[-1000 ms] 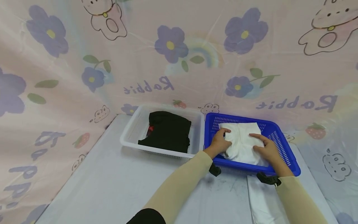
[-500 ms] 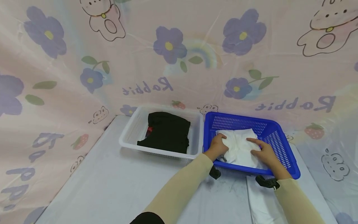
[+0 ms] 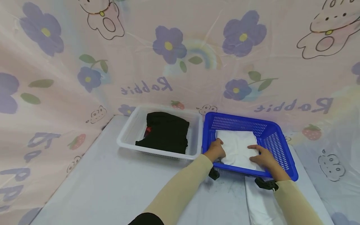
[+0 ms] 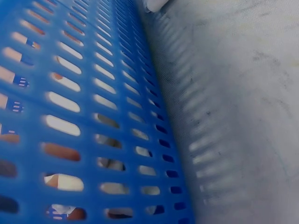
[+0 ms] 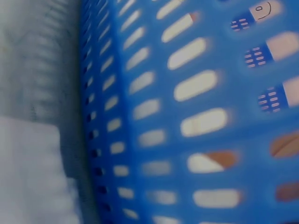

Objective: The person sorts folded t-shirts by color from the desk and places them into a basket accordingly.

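Observation:
A white folded cloth (image 3: 237, 148) lies flat in the blue slotted basket (image 3: 281, 150) in the head view. At its left edge is my left hand (image 3: 216, 150), bent at the knuckles; its fingertips are hidden. My right hand (image 3: 262, 158) lies over the cloth's right edge, thumb and forefinger apart and pointing left across it. Both wrist views are mostly filled by the basket's outer wall (image 4: 88, 102), and bits of white and skin show through the slots of the wall (image 5: 154, 112).
Left of the blue basket stands a white basket (image 3: 126, 143) holding a folded black garment (image 3: 166, 132) with a red patch beside it. Another white folded cloth (image 3: 262, 200) lies on the table (image 3: 135, 181) under my right forearm. A printed curtain (image 3: 197, 68) hangs behind.
The white cloth has come down toward the front of the blue basket and now lies flatter and smoother. Both hands have drawn slightly back toward its edges.

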Available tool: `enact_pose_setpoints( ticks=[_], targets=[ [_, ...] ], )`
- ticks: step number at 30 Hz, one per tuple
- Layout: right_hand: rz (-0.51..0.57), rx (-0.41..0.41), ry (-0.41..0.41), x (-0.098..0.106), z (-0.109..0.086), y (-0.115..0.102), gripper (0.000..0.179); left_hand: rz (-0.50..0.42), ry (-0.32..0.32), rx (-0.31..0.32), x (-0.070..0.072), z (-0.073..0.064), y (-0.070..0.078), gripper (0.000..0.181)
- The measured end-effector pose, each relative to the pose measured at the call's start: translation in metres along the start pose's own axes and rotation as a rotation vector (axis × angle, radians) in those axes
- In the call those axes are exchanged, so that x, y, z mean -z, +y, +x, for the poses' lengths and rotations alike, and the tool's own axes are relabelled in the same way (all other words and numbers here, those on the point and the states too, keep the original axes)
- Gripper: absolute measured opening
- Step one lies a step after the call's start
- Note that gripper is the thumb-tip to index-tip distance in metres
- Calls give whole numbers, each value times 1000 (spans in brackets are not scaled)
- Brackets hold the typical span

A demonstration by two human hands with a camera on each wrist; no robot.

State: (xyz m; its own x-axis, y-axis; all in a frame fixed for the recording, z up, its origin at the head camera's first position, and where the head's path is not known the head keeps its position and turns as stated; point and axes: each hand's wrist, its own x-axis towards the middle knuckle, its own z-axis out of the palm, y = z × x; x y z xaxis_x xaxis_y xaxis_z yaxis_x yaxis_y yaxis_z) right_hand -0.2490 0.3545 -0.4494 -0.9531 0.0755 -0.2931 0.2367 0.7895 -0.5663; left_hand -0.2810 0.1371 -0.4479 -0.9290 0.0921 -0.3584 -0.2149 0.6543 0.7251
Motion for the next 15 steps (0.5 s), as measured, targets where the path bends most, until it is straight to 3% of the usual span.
enact_pose_setpoints(
  ticks=[7, 12, 15],
  targets=[
    [-13, -41, -32, 0, 0, -1, 59, 28, -8, 0, 4, -5, 2, 47],
    [-25, -23, -14, 4, -6, -6, 60, 29, 101, -77, 4, -5, 1, 44],
    [-35, 31, 18, 9, -13, -10, 60, -5, 152, -151, 5, -4, 1, 47]
  ],
)
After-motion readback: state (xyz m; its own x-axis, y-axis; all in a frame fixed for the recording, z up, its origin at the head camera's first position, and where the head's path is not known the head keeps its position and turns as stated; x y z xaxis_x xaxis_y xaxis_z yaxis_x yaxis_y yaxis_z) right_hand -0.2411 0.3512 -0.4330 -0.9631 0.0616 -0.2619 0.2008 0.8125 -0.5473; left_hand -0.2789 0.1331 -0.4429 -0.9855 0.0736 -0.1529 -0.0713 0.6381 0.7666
